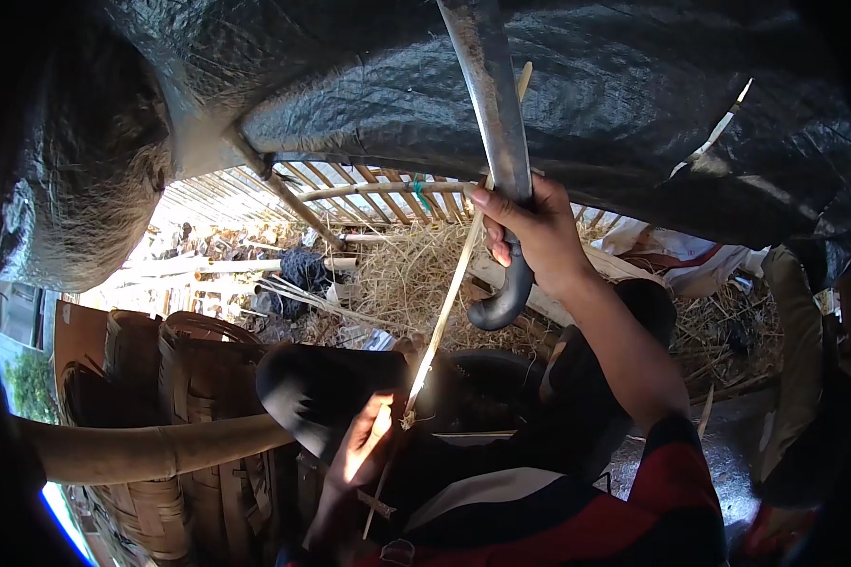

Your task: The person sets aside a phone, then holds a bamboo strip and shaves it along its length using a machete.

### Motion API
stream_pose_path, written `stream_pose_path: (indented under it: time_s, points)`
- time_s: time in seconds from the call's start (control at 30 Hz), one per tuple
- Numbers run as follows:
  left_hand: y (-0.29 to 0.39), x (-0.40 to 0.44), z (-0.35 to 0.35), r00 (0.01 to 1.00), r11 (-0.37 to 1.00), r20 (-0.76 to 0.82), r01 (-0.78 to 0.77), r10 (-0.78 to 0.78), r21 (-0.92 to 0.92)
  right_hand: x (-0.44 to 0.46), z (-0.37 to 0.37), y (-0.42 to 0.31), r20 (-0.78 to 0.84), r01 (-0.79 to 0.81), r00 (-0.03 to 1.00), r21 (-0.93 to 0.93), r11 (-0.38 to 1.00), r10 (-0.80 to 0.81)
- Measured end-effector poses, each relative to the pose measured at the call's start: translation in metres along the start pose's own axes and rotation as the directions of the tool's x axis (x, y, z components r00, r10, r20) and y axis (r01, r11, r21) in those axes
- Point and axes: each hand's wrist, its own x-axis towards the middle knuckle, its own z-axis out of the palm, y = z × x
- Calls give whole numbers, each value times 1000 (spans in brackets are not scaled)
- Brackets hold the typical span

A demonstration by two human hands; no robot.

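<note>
1. Clutching a long knife [497, 113], the person's right hand [539, 227] is up in the middle of the head view, its grip closed round the black handle [512, 298], thumb against a pale strip [449, 307].
2. The blade points up and slightly left, out past the top edge; the handle's hooked end curls down and left.
3. The strip's long axis slants from upper right, beside the blade, to lower left, over the person's dark-clothed lap.
4. The left hand [367, 437] is low, fingers curled at the strip's lower part; from here I can't tell how firmly its grip is closed.
5. Woven baskets [199, 454] stand at left behind a thick pole [161, 454]; dry straw [411, 274] covers ground ahead, beneath dark sheeting [633, 85].
</note>
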Motion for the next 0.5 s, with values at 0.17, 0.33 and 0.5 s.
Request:
stream_pose_path:
  time_s: [0.17,0.33,0.5]
  points:
    - [46,68,13,972,990,224,39,-69,134,1,9,11,54,59,997,-97,994,-54]
    - [46,90,11,985,995,144,99,-100,14,9,-2,9,58,161,986,-150,975,-153]
    - [75,100,14,995,986,-2,99,-99,136,12,-10,-5,30,96,995,-230,968,-92]
